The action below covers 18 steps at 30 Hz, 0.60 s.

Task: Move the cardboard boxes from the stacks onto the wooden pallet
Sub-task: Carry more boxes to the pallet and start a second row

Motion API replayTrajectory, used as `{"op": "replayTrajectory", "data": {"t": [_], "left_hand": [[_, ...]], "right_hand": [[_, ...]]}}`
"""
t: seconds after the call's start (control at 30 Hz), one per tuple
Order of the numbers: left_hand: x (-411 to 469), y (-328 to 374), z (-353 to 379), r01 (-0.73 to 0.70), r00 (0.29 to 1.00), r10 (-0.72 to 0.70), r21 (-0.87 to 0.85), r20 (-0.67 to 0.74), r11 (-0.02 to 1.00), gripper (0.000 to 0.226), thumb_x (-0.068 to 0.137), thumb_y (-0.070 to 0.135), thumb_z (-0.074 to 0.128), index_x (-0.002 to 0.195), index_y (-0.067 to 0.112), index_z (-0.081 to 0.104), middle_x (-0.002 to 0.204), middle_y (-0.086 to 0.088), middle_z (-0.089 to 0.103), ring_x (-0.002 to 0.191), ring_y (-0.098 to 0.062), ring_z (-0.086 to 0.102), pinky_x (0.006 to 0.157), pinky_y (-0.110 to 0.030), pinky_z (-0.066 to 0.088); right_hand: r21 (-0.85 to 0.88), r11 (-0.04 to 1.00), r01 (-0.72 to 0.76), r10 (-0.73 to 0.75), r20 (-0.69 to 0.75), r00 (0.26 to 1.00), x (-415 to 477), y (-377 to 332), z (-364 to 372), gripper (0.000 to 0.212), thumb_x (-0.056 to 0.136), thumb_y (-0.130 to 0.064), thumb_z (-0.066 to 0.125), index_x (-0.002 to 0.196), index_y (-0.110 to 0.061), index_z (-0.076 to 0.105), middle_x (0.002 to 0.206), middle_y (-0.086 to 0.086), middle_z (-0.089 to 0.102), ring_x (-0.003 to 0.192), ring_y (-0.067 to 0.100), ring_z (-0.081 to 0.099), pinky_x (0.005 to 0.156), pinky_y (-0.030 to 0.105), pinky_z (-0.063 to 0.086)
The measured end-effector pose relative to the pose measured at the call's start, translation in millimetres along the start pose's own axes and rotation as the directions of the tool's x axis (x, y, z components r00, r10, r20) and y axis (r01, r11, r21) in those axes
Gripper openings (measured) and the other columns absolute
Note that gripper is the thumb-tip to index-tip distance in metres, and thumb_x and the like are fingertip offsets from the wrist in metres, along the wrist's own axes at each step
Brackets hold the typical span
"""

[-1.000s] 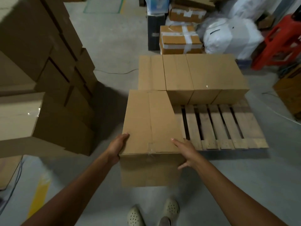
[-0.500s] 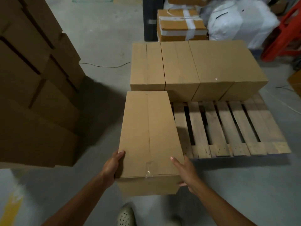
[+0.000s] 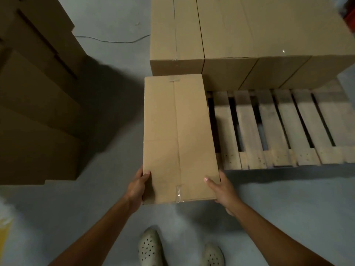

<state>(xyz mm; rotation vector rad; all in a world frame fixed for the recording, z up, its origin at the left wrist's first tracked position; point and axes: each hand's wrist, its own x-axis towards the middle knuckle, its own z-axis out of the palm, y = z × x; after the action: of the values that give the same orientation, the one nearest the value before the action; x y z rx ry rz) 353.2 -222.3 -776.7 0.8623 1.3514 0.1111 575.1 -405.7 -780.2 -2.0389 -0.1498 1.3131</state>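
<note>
Both hands gripped one long cardboard box (image 3: 178, 137) at its near end. Left hand (image 3: 137, 186) clamped the near-left corner, thumb on top, fingers wrapped down the side. Right hand (image 3: 221, 189) clamped the near-right corner, thumb on the top face, fingers under or behind the edge, hidden. Box ran lengthwise away from the hands, taped seam up, over the left edge of the wooden pallet (image 3: 269, 127); far end sat just below and against the row of boxes (image 3: 240, 35) already on the pallet's back half. Couldn't tell if the box bottom rested on the slats. Bare slats to the box's right. Stacked boxes (image 3: 34, 89) stood left, apart, in shadow. Two perforated clogs (image 3: 149, 246) on grey floor (image 3: 115, 217).
</note>
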Motion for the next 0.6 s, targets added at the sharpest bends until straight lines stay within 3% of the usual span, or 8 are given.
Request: {"op": "replayTrajectory", "data": {"t": [0.13, 0.6], "left_hand": [[21.1, -0.4, -2.2, -0.033, 0.999, 0.033, 0.008, 0.024, 0.999, 0.038, 0.108, 0.031, 0.04, 0.145, 0.033, 0.046, 0.138, -0.001, 0.058, 0.123, -0.025, 0.056, 0.108, -0.052, 0.043], [61.4, 31.6, 6.9, -0.161, 0.987, 0.161, 0.053, -0.001, 0.986, 0.041, 0.109, 0.029, 0.039, 0.149, 0.034, 0.044, 0.14, 0.003, 0.056, 0.125, -0.021, 0.053, 0.11, -0.046, 0.039]], "right_hand": [[-0.022, 0.999, 0.032, -0.033, -0.053, 0.998, 22.2, 3.0, 8.0, 0.078, 0.09, -0.05, 0.069, 0.155, -0.026, 0.033, 0.152, 0.003, 0.048, 0.134, 0.028, 0.05, 0.108, 0.056, 0.045], [0.034, 0.999, 0.02, -0.018, -0.074, 0.997, 64.8, -27.4, 7.9, 0.078, 0.088, -0.051, 0.07, 0.153, -0.034, 0.031, 0.153, 0.002, 0.045, 0.136, 0.031, 0.046, 0.105, 0.064, 0.044]]}}
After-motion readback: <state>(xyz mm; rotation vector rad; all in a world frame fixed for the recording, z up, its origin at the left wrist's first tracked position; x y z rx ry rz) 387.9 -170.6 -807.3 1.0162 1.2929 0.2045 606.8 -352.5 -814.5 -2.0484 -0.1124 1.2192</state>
